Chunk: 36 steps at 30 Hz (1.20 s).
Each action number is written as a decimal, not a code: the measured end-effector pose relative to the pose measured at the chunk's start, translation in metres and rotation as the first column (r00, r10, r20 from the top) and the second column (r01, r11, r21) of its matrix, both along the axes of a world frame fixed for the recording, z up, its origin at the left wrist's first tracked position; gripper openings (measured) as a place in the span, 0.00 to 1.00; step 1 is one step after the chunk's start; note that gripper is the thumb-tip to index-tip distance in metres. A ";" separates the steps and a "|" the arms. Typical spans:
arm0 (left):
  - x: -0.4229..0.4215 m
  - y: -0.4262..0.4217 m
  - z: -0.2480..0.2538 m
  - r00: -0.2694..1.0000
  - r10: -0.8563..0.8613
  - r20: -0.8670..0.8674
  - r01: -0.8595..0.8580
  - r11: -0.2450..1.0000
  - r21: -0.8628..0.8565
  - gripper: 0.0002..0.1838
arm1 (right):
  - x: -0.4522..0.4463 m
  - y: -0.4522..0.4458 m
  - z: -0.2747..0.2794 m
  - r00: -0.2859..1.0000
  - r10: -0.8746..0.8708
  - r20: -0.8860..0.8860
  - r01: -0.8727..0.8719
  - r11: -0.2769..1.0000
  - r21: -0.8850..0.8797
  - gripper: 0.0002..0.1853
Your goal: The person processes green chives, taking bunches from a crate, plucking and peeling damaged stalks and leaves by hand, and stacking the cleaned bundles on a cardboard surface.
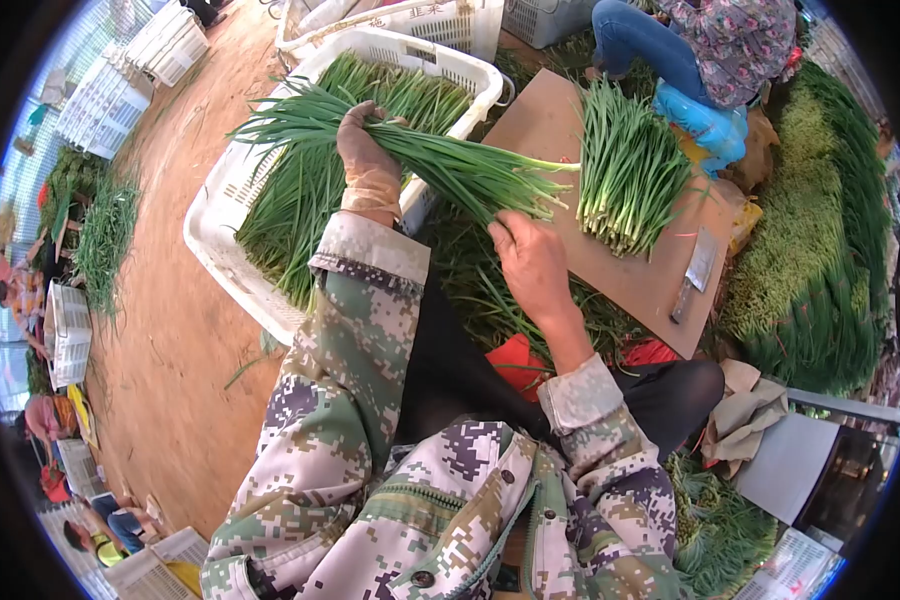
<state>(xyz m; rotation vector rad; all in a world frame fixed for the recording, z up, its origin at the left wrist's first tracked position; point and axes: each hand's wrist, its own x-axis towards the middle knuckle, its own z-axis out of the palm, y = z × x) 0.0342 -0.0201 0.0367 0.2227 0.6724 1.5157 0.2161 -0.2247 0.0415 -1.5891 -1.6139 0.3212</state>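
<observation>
My left hand [368, 160], in a dirty glove, is wrapped round a bunch of long green stalks [445, 165] above the white crate. The bunch's pale cut ends point right. Below those ends is my bare right hand [528, 262], its fingers pinched together at the lower edge of the bunch; what they hold, if anything, is too small to make out. A brown board [610, 275] lies to the right, bearing a bundle of green stalks [630, 165] and a knife [692, 275].
The white crate [220, 225] holds more green stalks. A person in blue jeans [650, 50] sits beyond the board. Banded bundles [805, 230] are heaped at the far right. Loose greens [470, 265] lie beneath my hands. Other people and crates [105, 105] are at the left.
</observation>
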 end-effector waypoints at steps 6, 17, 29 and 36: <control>-0.010 0.005 -0.006 0.998 -0.041 -0.042 0.040 0.999 -0.034 0.06 | 0.020 -0.025 -0.013 0.982 0.100 -0.163 -0.104 0.994 -0.016 0.09; -0.018 0.016 -0.018 0.992 0.116 -0.053 -0.121 0.988 -0.096 0.07 | 0.063 -0.105 -0.073 0.944 -0.047 -0.325 -0.103 0.897 -0.430 0.10; -0.042 0.023 -0.024 0.990 0.105 -0.092 -0.120 0.978 -0.170 0.17 | 0.068 -0.032 -0.006 0.767 0.103 -0.633 -0.127 0.992 0.007 0.15; -0.022 -0.020 0.006 0.994 0.059 -0.097 -0.067 0.994 -0.086 0.09 | 0.055 0.013 0.024 0.560 -0.014 -0.829 -0.034 0.999 -0.040 0.15</control>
